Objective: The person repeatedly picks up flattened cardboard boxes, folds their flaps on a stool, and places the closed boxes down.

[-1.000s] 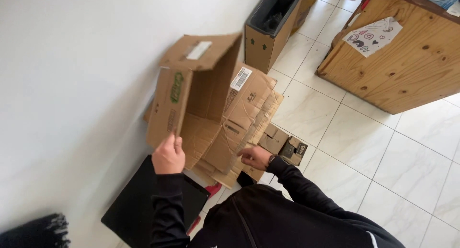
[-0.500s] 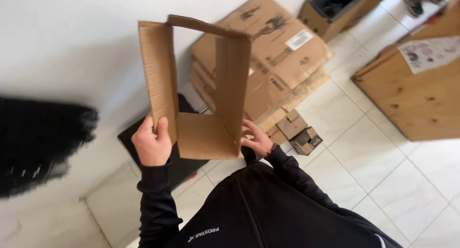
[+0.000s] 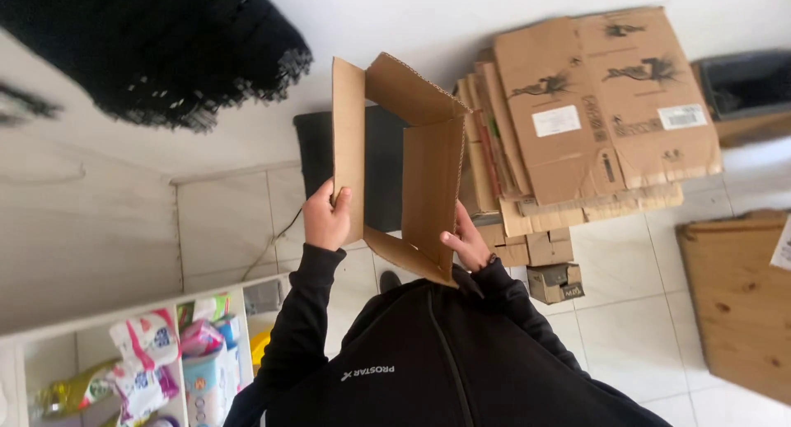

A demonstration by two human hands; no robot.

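Head view, above the tiled floor (image 3: 626, 328): cardboard box (image 3: 404, 163) held up, opened into a tube, flaps unfolded. Left hand (image 3: 327, 217) grips one wall, right hand (image 3: 468, 244) the opposite lower edge. Flattened carton stack (image 3: 593, 122) lies beyond, against the wall.

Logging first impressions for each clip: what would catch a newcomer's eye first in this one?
An opened-out cardboard box held up at the centre, the left hand gripping one panel and the right hand the opposite one, so you look straight through it. To its right, a stack of flattened cartons lies on the tiled floor. A white shelf with colourful packets sits at lower left.
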